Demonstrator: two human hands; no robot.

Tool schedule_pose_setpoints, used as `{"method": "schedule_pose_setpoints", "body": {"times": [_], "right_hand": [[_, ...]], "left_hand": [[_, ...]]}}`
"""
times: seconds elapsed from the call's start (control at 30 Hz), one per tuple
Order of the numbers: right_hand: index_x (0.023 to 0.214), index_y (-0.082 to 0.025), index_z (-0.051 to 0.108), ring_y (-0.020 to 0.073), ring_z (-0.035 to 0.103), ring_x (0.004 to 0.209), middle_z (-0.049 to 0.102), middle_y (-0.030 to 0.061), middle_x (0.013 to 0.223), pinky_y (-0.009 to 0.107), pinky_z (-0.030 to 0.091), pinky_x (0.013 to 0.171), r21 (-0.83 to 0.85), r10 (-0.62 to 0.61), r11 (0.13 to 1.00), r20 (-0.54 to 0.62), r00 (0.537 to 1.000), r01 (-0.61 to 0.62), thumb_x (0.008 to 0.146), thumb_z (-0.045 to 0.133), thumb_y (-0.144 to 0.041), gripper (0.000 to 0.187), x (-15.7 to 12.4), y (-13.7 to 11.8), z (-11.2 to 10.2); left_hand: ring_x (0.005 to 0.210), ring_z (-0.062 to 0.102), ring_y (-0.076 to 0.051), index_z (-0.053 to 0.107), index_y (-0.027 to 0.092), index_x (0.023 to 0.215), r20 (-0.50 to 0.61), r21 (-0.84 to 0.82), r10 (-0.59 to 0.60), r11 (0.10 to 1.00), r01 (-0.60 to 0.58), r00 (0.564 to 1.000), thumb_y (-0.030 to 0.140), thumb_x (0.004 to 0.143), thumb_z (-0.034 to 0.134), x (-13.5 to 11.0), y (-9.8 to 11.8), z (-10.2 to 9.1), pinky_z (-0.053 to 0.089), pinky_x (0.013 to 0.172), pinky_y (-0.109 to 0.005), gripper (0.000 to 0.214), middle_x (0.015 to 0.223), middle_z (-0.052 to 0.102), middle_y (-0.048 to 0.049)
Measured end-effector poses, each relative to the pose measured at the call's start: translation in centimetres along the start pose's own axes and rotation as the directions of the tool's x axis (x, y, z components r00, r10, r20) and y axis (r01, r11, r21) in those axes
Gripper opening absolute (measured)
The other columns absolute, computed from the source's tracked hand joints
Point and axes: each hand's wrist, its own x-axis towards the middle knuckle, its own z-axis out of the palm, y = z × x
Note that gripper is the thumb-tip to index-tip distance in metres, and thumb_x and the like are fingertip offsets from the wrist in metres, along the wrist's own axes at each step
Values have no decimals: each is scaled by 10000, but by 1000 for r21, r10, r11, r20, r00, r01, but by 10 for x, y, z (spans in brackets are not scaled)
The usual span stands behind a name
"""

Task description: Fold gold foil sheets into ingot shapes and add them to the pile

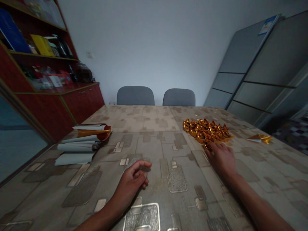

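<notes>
My left hand point(136, 175) hovers over or rests on the patterned tablecloth point(154, 147), its fingers loosely curled and apart, with nothing in them. At the near edge of a cluster of folded gold paper ingots point(199, 130), my right hand point(222, 157) has its fingers closed on one gold paper ingot point(207, 145). Most of that ingot is hidden by the fingers. The other ingots stand close together in rows just beyond the hand. Over on the left side of the table lie several curled sheets of gold-and-white foil paper point(79, 146), mostly white side up.
A separate folded gold paper piece point(261, 138) lies at the table's right. Two grey chairs point(135, 95) stand behind the far edge, against the wall. A red cabinet with shelves point(81, 99) is at the left, and grey panelled doors point(231, 64) are at the right.
</notes>
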Motion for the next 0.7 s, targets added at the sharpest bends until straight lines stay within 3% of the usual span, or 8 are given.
{"method": "schedule_pose_setpoints", "body": {"times": [0.7], "right_hand": [[973, -176, 671, 332, 604, 1001, 757, 138, 995, 419, 365, 859, -40, -36, 999, -56, 998, 34, 942, 572, -305, 166, 17, -6, 8]], "left_hand": [[570, 553, -136, 644, 159, 1001, 17, -1, 6, 1000, -6, 1000, 393, 749, 687, 0, 0, -2, 423, 570, -254, 346, 612, 613, 13]]}}
